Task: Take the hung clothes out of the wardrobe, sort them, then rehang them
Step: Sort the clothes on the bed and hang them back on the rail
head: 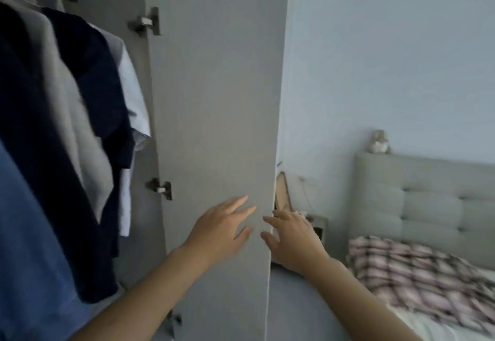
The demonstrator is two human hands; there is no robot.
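**A:** what's the room like?

**B:** pale bedroom wall; padded grey headboard; checked pink blanket on the bed.

**A:** and the hands?

**B:** smooth matte wardrobe door stands open; left hand spread loose against it; right hand at its edge, fingers extended, holding nothing; hung clothes, navy, grey, white, on the rail at left.
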